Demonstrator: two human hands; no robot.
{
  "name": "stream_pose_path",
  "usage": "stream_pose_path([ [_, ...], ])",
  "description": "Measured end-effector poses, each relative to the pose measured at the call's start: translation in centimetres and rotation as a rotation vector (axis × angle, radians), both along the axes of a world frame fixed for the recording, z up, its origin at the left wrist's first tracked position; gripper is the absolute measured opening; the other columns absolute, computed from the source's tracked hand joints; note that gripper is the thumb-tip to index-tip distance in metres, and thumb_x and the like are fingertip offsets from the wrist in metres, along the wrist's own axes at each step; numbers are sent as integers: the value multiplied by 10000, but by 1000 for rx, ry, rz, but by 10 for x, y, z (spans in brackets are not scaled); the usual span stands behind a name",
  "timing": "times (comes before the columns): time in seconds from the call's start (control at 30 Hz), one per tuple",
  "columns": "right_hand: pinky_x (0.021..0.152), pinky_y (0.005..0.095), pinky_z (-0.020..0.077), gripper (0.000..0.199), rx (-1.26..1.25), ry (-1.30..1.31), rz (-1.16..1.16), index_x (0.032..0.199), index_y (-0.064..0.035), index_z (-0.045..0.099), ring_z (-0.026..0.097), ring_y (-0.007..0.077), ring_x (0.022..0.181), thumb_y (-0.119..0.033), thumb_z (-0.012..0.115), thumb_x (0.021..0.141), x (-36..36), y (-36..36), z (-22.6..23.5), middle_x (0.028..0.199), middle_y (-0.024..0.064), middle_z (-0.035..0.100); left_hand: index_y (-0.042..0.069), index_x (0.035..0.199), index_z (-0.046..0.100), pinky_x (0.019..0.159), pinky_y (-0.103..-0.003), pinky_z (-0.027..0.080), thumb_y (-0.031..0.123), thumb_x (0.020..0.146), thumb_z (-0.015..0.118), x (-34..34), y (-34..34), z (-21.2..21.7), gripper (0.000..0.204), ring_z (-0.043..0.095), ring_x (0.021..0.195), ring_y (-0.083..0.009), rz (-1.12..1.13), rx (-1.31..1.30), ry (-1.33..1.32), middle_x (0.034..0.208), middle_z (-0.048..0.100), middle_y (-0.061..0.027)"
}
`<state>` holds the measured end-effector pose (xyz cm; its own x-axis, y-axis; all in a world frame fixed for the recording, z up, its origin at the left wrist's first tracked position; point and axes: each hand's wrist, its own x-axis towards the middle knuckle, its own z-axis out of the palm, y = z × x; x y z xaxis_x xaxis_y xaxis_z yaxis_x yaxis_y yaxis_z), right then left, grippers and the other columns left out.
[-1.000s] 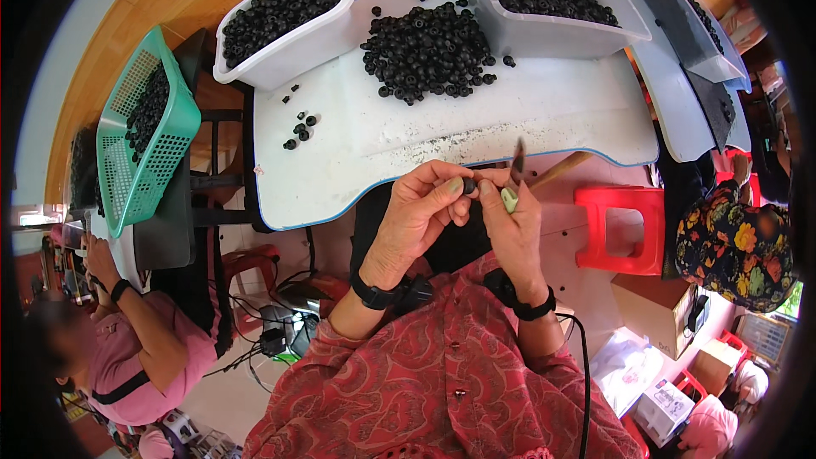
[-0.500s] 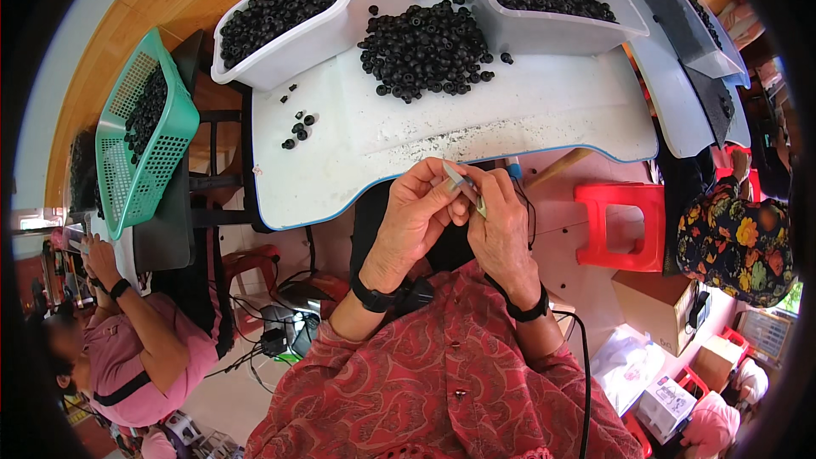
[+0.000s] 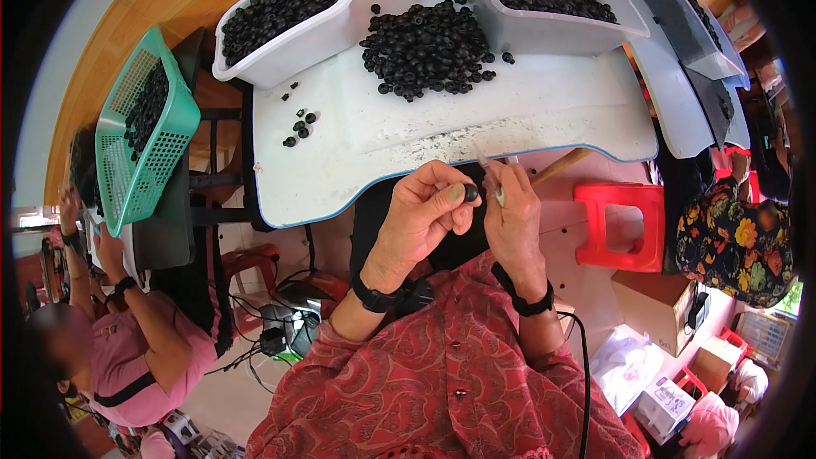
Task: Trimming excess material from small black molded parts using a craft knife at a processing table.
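Note:
My left hand (image 3: 415, 219) pinches a small round black part (image 3: 470, 193) between thumb and forefinger, its rounded side showing. Beside it, a little apart, my right hand (image 3: 514, 219) is closed around a small knife (image 3: 482, 159). The blade points up and away toward the table, and a pale green bit of the handle shows below the fingers. Both hands are just in front of the near edge of the white table (image 3: 340, 140). On the table, a pile of similar black parts (image 3: 425, 51) lies beyond my hands, and several loose ones (image 3: 299, 126) are at the left.
A white bin (image 3: 276, 76) and a larger grey-white bin (image 3: 557, 34), both full of black parts, flank the pile. Pale and dark shavings (image 3: 438, 146) litter the table's near side. A green basket (image 3: 183, 123) stands left, near a co-worker in pink (image 3: 153, 357). A red stool (image 3: 620, 195) is right.
My hands have moved apart. The knife has shifted right, away from the left fingers, and the black part in my left hand has come into plain view.

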<state>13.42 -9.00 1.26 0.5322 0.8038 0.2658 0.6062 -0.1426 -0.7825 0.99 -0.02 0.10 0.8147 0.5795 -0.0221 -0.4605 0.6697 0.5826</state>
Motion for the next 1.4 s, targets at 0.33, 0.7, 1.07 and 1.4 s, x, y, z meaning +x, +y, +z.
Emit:
stream_pose_path([
  [0.33,585,416,518,438,43,-96,124,1178,-44,606,651,343,744,90,537,767,-12,0,11,948,127,588,3,1040,575,540,-246,416,111,944,600,-2,0,-3,147,518,637,-106,5,-86,-22,784,591,-72],
  [0.7,589,416,520,425,-15,-110,119,1168,-54,613,648,330,737,80,550,770,-12,0,10,928,120,583,8,1040,585,541,-250,425,108,945,595,-2,0,-7,139,520,627,-108,-2,-66,-39,766,584,-70],
  [1.07,602,424,518,430,4,-91,112,1195,-54,603,646,343,744,72,558,787,-12,-1,10,923,121,581,16,1048,607,574,-243,461,90,950,592,-1,-3,-7,124,560,653,-113,44,-43,-4,832,647,-97],
  [1.4,589,433,521,440,-26,-123,100,1207,-60,593,647,341,731,59,558,784,-12,-2,11,940,117,581,19,1043,605,603,-254,489,98,931,623,0,-5,-7,138,592,686,-140,94,54,46,839,654,-101],
])
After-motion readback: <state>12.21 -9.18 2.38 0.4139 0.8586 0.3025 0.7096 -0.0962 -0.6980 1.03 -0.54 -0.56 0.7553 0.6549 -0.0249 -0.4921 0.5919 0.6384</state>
